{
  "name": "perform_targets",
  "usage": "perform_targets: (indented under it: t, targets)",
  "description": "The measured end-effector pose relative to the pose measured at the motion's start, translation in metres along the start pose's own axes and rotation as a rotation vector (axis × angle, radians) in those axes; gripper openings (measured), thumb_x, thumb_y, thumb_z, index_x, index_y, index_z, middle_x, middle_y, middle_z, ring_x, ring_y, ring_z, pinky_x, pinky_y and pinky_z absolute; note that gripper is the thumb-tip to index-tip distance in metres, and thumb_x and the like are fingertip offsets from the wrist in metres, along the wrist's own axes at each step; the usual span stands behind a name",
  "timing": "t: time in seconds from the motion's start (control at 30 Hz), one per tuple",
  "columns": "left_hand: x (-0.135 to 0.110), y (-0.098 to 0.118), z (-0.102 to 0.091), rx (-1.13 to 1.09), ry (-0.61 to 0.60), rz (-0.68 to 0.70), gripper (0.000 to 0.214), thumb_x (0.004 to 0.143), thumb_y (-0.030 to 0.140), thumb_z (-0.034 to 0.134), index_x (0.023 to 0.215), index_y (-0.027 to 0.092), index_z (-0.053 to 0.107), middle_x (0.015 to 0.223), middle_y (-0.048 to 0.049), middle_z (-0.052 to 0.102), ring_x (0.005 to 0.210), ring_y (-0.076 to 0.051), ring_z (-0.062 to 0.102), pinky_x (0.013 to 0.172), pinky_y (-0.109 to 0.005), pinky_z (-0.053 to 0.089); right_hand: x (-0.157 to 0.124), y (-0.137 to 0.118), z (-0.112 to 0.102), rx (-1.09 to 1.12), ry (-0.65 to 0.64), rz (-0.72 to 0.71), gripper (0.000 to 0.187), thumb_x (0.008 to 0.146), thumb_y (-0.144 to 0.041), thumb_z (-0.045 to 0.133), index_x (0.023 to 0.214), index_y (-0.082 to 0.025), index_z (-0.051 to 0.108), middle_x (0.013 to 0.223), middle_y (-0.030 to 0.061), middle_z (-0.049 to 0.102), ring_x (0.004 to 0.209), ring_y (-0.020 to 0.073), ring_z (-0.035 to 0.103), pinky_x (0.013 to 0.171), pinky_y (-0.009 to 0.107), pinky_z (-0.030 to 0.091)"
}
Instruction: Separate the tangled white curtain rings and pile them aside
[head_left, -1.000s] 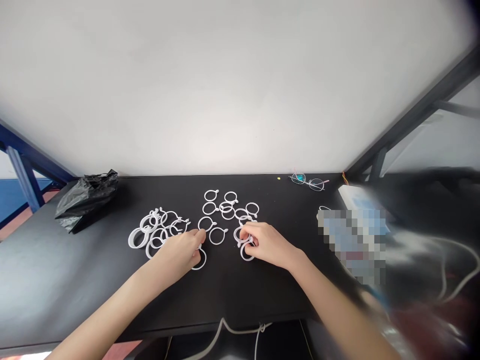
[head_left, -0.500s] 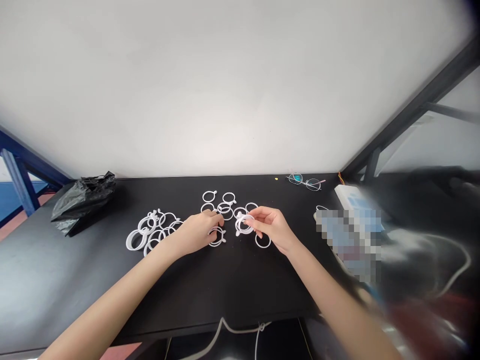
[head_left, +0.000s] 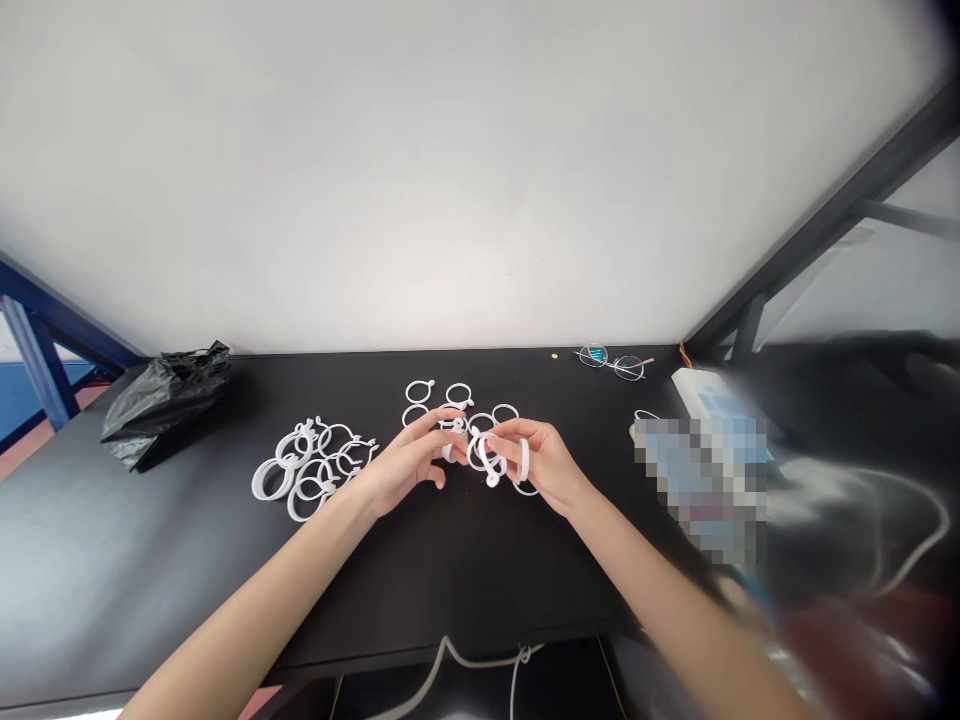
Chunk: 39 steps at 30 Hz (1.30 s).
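My right hand [head_left: 541, 462] pinches several white plastic rings with small tabs, which look like curtain rings [head_left: 490, 470]. One of these hangs edge-on by its fingers. Close on the left, my left hand [head_left: 412, 460] has its thumb and fingers closed on white rings [head_left: 448, 453], partly hidden by the fingers. The two hands almost meet over the black table. Behind them lie several loose white rings [head_left: 418, 392], and another ring is partly covered beneath my right hand.
A heap of white rings [head_left: 304, 485] lies left of my left forearm. A black plastic bag [head_left: 169, 400] sits at the far left of the black table [head_left: 450, 590]. Eyeglasses [head_left: 611, 362] rest near the wall, and a white box [head_left: 712, 400] stands at the right.
My left hand has lifted the rings from the table and moved right, toward my right hand. The rings in my right hand have turned, and one now shows edge-on.
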<state>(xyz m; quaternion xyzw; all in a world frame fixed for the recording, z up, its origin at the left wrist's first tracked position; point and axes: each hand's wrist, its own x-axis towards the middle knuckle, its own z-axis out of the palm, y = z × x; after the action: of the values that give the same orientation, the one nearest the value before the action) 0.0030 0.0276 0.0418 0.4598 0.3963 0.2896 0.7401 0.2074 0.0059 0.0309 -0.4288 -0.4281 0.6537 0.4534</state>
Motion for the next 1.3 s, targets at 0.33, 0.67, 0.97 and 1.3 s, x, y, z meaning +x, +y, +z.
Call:
perform_targets:
  t: [0.33, 0.67, 0.97, 1.3]
  targets:
    - [-0.01, -0.012, 0.015, -0.229, -0.04, 0.02, 0.047, 0.089, 0.025, 0.057, 0.134, 0.018, 0.044, 0.099, -0.0099, 0.07, 0.093, -0.02, 0.063, 0.062, -0.026, 0.055, -0.002, 0.007, 0.007, -0.227, 0.068, -0.074, 0.028, 0.071, -0.04, 0.08, 0.082, -0.016, 0.071, 0.06, 0.001, 0.065, 0.043, 0.0075, 0.046, 0.039, 0.021, 0.033]
    - [-0.011, -0.009, 0.013, -0.33, -0.097, -0.018, 0.064, 0.09, 0.02, 0.051, 0.149, 0.021, 0.024, 0.126, -0.0178, 0.063, 0.118, -0.029, 0.06, 0.049, -0.021, 0.053, -0.002, -0.001, 0.002, -0.169, 0.121, -0.17, 0.02, 0.067, -0.021, 0.075, 0.085, -0.017, 0.066, 0.093, 0.0056, 0.069, 0.07, 0.0134, 0.062, 0.056, 0.024, 0.054]
    - [-0.015, -0.012, 0.018, -0.216, -0.025, 0.002, 0.065, 0.087, 0.022, 0.058, 0.146, 0.022, 0.031, 0.12, -0.0142, 0.068, 0.118, -0.028, 0.059, 0.067, -0.029, 0.058, -0.002, 0.003, 0.0, -0.219, 0.113, -0.31, 0.006, 0.076, -0.025, 0.071, 0.076, -0.019, 0.071, 0.088, 0.0068, 0.073, 0.077, 0.0189, 0.068, 0.074, 0.035, 0.057]
    - [-0.013, -0.016, 0.018, -0.301, -0.071, 0.014, 0.058, 0.089, 0.022, 0.053, 0.144, 0.023, 0.035, 0.116, -0.0119, 0.069, 0.11, -0.025, 0.063, 0.068, -0.029, 0.058, -0.005, 0.002, 0.001, -0.212, -0.152, -0.22, 0.019, 0.086, -0.028, 0.06, 0.089, -0.025, 0.079, 0.117, 0.0062, 0.069, 0.113, 0.0257, 0.062, 0.093, 0.04, 0.053]
